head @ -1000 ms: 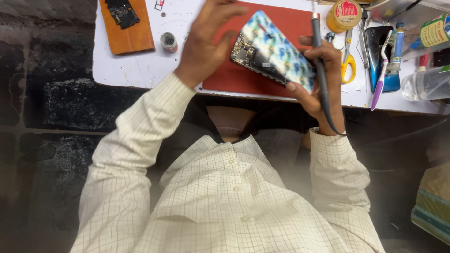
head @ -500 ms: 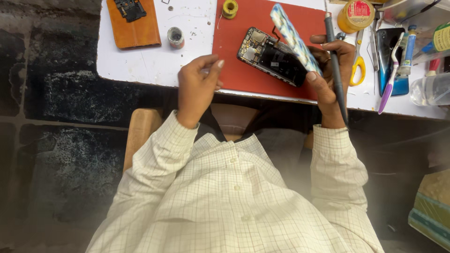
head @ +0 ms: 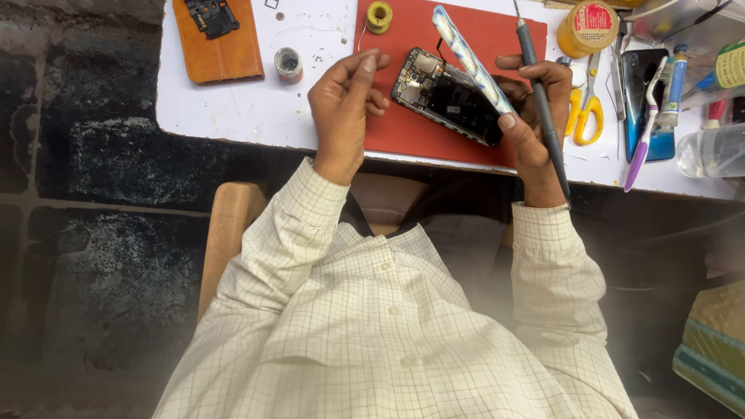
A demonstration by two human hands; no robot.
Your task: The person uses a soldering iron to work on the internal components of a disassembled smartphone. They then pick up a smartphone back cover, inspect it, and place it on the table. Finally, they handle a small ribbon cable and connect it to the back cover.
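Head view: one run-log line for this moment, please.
left hand: free beside opened phone | right hand: holds phone, soldering iron | red mat

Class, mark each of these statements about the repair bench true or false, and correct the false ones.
1. The opened phone lies over the red mat. True.
2. The right hand holds a long dark tool. True.
3. The left hand grips the yellow-handled scissors. False: the scissors lie on the table, right of the right hand; the left hand holds nothing that shows.
4. The patterned back cover lies flat on the brown board. False: it is tilted up at the phone's edge, by the right hand.
5. A small spool of yellow wire sits at the mat's far edge. True.
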